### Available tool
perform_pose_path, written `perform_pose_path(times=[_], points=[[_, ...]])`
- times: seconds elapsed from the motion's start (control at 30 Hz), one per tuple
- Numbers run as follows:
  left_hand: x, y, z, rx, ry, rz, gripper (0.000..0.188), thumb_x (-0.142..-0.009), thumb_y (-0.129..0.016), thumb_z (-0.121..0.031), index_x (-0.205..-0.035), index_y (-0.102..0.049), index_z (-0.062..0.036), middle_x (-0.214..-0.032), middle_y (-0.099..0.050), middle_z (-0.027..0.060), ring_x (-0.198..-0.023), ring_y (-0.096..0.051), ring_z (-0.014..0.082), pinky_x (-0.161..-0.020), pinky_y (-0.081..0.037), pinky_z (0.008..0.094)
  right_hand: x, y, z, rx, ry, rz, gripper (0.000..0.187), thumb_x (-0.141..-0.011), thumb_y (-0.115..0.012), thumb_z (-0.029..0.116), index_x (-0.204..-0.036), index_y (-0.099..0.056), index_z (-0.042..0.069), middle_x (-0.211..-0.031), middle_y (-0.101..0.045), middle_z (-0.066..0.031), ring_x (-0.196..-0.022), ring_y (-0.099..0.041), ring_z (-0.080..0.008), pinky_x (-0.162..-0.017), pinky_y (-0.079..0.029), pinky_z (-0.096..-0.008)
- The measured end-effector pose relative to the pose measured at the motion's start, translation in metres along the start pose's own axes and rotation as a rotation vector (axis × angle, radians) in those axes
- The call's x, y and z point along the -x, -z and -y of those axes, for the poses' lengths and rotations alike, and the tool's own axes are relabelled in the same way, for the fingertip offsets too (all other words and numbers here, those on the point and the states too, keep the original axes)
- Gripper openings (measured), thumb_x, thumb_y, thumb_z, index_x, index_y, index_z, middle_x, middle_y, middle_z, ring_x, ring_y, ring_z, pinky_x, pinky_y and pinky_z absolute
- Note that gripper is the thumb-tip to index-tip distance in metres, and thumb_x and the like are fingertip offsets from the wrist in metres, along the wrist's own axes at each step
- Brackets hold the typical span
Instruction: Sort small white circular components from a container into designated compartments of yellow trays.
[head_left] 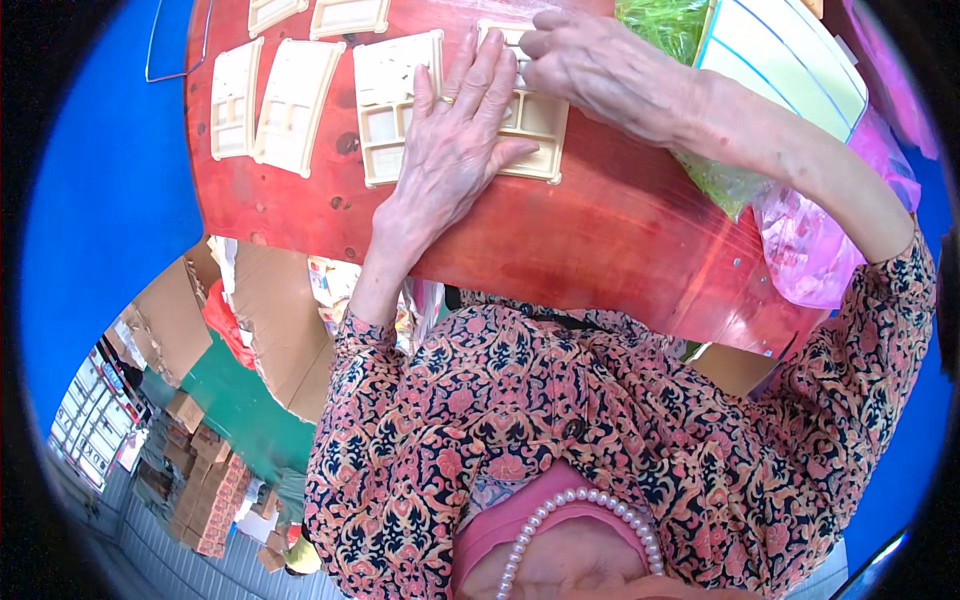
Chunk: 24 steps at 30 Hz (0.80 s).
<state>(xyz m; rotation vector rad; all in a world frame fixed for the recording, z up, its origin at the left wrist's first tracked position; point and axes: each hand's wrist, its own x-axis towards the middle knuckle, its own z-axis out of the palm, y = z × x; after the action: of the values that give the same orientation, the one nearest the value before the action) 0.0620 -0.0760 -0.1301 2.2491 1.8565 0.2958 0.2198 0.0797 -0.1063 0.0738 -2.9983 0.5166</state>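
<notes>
Two cream plastic compartment pieces, like small toy shelf units, lie side by side on a red table (600,245). My left hand (450,140) rests flat across both, fingers stretched out, a ring on one finger. It hides part of the left piece (380,130) and the inner edge of the right piece (538,115). At the far end of the right piece, my right hand (590,75) has its fingers curled and pressed down. What those fingertips hold, if anything, is hidden. Small dark specks or holes mark the left piece's upper panel.
More cream pieces lie to the left, among them one piece (298,105) and a narrower one (235,100). At the right are a clear bag of green items (660,30), a white sheet with blue lines (790,65) and a pink plastic bag (810,245). Cardboard (285,320) stands below the table's left edge.
</notes>
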Motion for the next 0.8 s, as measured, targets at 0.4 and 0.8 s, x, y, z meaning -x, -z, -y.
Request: perform_pose_path(times=[0.4, 0.8], points=[[0.001, 0.010, -0.009, -0.049, -0.018, 0.086, 0.082, -0.081, -0.057, -0.047, -0.148, -0.029, -0.0096, -0.156, -0.023, 0.0084, -0.144, -0.019, 0.0253, -0.114, -0.016, 0.0554, 0.013, 0.017, -0.009, -0.083, 0.152, -0.500, 0.011, -0.081, -0.047, -0.005, -0.085, -0.041, 0.002, -0.076, -0.034, -0.0106, -0.066, -0.036, -0.0219, -0.061, -0.036, -0.0330], [0.009, 0.012, 0.005, 0.202, 0.000, -0.302, 0.018, -0.077, -0.073, -0.011, -0.092, -0.066, -0.0051, -0.133, -0.052, 0.0128, -0.134, -0.038, 0.0392, -0.106, -0.027, 0.0616, 0.005, -0.002, -0.017, -0.417, 0.093, -0.316, 0.020, -0.082, -0.052, 0.011, -0.067, -0.041, 0.003, -0.061, -0.044, -0.0142, -0.057, -0.045, -0.0321, -0.054, -0.037, -0.0418]])
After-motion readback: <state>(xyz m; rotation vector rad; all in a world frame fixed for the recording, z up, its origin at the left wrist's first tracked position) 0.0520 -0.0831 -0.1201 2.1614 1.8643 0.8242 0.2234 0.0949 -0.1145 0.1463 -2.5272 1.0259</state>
